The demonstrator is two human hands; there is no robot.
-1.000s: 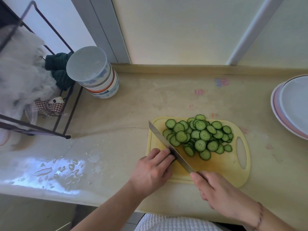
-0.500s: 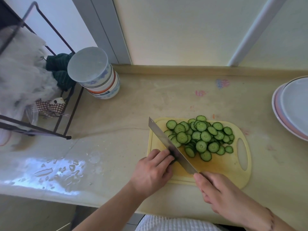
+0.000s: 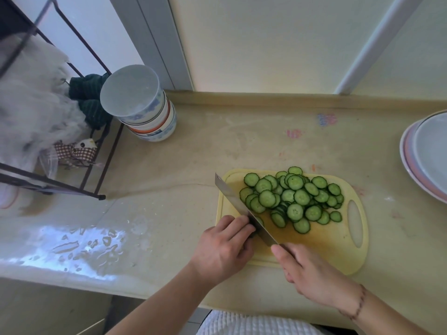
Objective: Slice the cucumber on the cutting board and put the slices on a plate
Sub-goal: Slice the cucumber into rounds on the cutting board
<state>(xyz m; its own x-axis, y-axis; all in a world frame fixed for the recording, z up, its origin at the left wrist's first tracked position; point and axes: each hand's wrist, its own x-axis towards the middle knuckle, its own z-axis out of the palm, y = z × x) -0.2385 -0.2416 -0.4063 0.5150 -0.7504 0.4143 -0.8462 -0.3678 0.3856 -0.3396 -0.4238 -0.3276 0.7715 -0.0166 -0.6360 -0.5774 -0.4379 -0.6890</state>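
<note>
A pale yellow cutting board (image 3: 336, 250) lies on the counter with a heap of several green cucumber slices (image 3: 294, 198) on its far half. My right hand (image 3: 307, 272) grips the handle of a long knife (image 3: 242, 209), whose blade runs diagonally up-left across the board. My left hand (image 3: 225, 247) sits at the board's left edge with curled fingers against the blade, holding down the last cucumber stub, which is almost hidden under the fingers. Stacked white and pink plates (image 3: 428, 153) sit at the right edge.
A stack of upturned bowls (image 3: 142, 110) stands at the back left beside a dark wire rack (image 3: 60, 187) holding cloths and a white bag. Water puddles (image 3: 79, 245) lie near the counter's front left edge. A wall borders the back.
Both hands and the knife stay almost where they were. The blade has shifted only slightly by my left fingers, and the slice heap looks the same.
</note>
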